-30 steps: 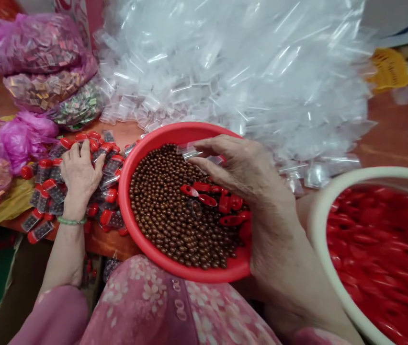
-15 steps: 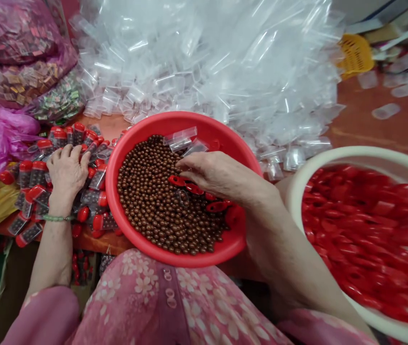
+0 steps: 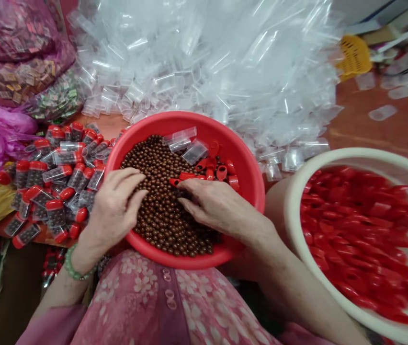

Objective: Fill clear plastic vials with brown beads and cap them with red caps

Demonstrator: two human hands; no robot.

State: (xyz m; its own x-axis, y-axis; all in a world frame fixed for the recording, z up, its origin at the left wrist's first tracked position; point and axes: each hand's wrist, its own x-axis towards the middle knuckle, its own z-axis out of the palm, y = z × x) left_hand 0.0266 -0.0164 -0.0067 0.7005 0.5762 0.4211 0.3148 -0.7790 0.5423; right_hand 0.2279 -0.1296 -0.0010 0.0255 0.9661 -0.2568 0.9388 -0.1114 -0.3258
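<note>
A red basin [image 3: 186, 261] holds many small brown balls [image 3: 164, 206], with clear tubes [image 3: 194, 151] and several red caps [image 3: 221, 172] at its far right side. My left hand [image 3: 118, 203] is over the basin's left rim, its thumb and fingers apart with nothing between them. On the right, my right hand [image 3: 214, 203] reaches in above the balls, fingers bent. A red cap's tip shows at its fingertips, but whether the hand grips it is unclear.
Filled tubes with red caps [image 3: 56, 213] lie left of the basin. Behind it rises a heap of clear empty tubes [image 3: 204, 76]. A cream tub [image 3: 293, 206] of red pieces stands at right. Bags [image 3: 13, 33] sit back left; a yellow basket [image 3: 357, 55] is back right.
My left hand has moved right, from the filled tubes to the basin's left rim. My right hand has shifted slightly down and left, uncovering more red caps.
</note>
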